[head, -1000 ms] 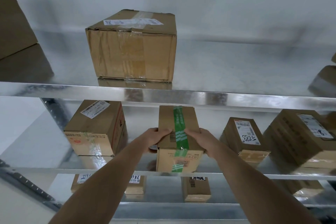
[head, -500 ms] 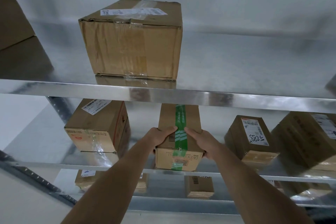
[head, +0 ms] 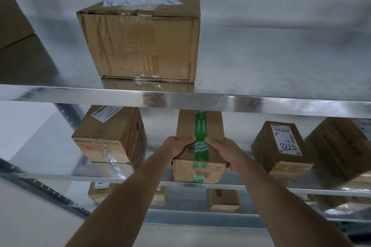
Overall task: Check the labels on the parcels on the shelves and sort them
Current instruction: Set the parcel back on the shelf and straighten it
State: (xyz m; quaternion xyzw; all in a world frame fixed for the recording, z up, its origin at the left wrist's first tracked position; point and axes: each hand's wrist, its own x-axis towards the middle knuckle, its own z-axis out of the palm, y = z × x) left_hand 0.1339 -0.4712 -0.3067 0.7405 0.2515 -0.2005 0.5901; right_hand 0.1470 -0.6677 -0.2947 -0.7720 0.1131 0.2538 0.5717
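The green-taped parcel (head: 199, 146) sat on the middle shelf (head: 60, 176), at its front edge, with its far end hidden behind the lip of the upper shelf (head: 261, 102). A strip of green tape (head: 199, 126) ran lengthwise over its top face and down its front face.

Both hands gripped this parcel at its near top corners. The left hand (head: 177, 147) was clamped on the left side, fingers curled over the top face and reaching almost to the tape. The right hand (head: 224, 153) was clamped on the right side in the same way, its fingers over the top face just beside the tape. The parcel therefore lay between the two grips, with the tape strip visible in the gap between the fingertips. Whether the parcel's base rested fully on the shelf could not be determined.

To the left on the same shelf stood a labelled carton (head: 108, 136), apart from the held parcel. To the right stood a numbered parcel (head: 281, 146) bearing a white label with handwritten digits, and further right a blurred tilted box (head: 339, 146).

A large carton (head: 140, 36) stood on the upper shelf, above and slightly left of the held parcel, with a white label on its top face. Another box (head: 18, 36) was partly visible at the left frame edge.

Smaller parcels (head: 222, 199) lay on the lower shelf (head: 200, 215).
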